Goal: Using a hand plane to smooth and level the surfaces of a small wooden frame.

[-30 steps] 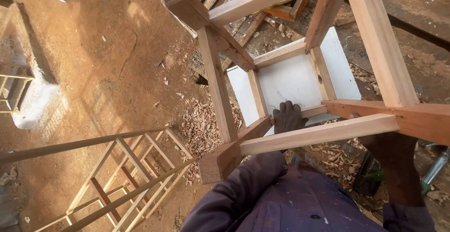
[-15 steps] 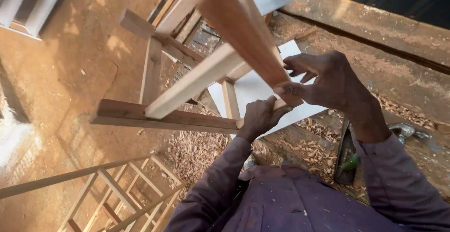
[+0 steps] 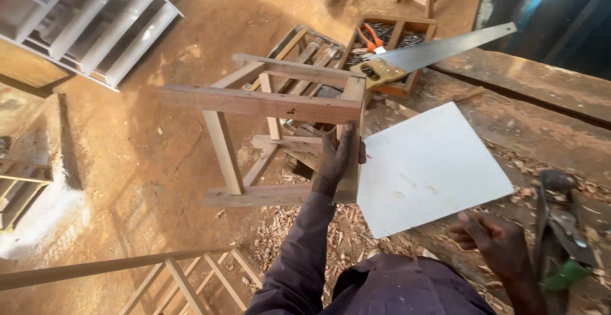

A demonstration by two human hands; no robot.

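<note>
Wooden stool frame (image 3: 267,130) was held out over the dirt floor (image 3: 146,156), tipped on its side, just left of the bench (image 3: 541,124). I noted the left hand (image 3: 337,156) clamped round one leg of it. The right hand (image 3: 493,242) hung free above the bench edge, fingers loosely curled, holding nothing. White square board (image 3: 433,168) lay flat on the bench beside the frame. A handsaw (image 3: 433,51) rested across a wooden box (image 3: 407,35) beyond. Wood shavings (image 3: 299,232) littered the ground below.
</note>
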